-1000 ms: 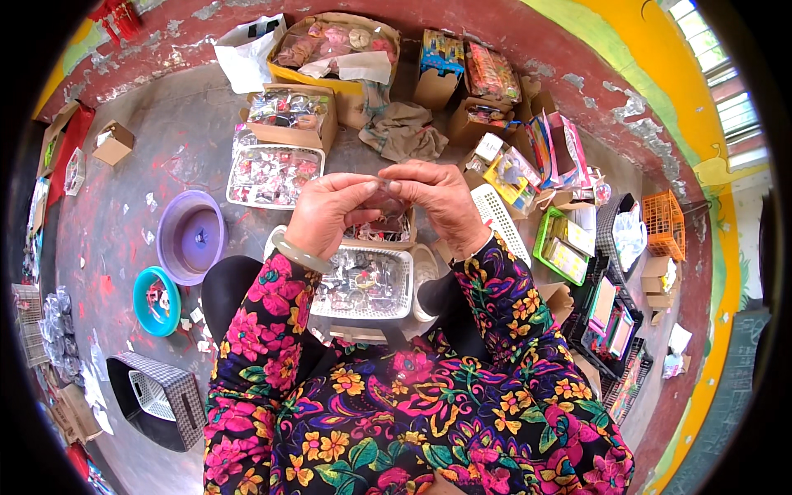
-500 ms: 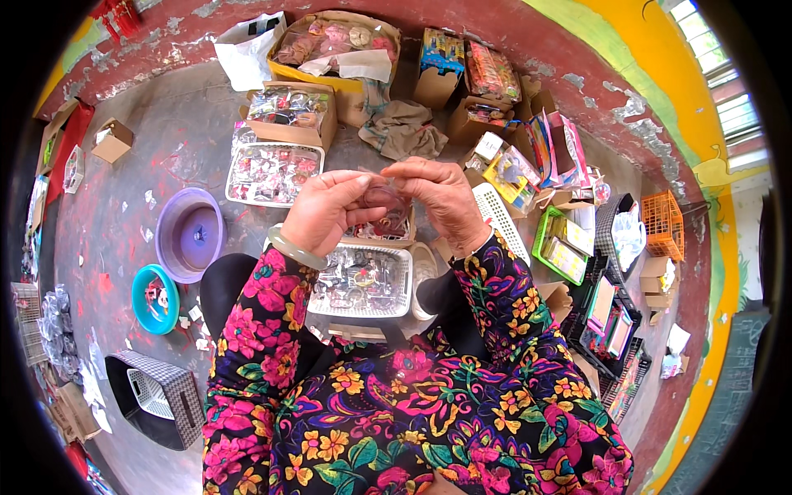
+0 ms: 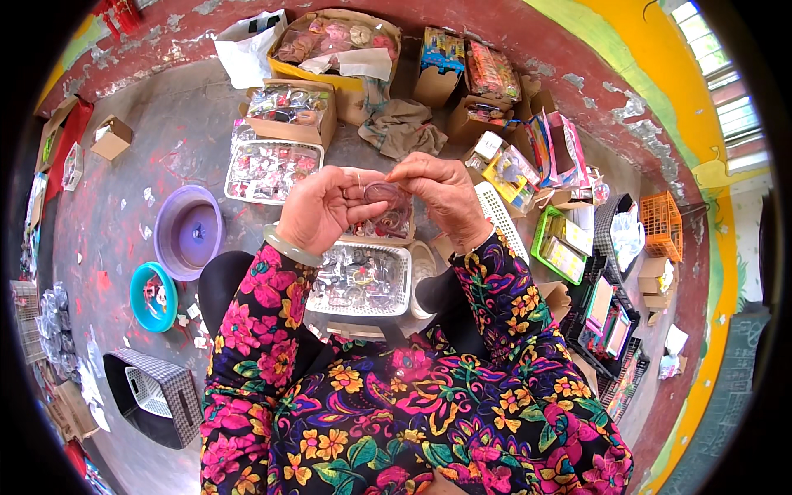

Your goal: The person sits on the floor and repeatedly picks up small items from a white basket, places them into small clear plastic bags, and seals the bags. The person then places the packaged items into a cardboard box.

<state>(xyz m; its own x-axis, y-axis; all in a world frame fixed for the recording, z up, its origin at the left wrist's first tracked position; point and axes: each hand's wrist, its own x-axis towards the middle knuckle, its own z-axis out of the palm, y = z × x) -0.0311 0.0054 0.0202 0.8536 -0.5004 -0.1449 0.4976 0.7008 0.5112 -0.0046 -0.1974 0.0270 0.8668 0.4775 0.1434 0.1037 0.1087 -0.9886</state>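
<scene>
Both hands, left hand [image 3: 318, 210] and right hand [image 3: 441, 194], pinch a small clear packet [image 3: 381, 194] that may slip into the white basket [image 3: 318, 301] below.

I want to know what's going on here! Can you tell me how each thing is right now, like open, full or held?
Left hand: raised, pinching the small clear packet.
Right hand: raised, pinching it too.
Small clear packet: held between both hands.
White basket: on the lap, full of packets.
Purple bowl: on the floor, upright, contents unclear.
Teal bowl: a few bits inside.
Cardboard box: open, filled.
</scene>
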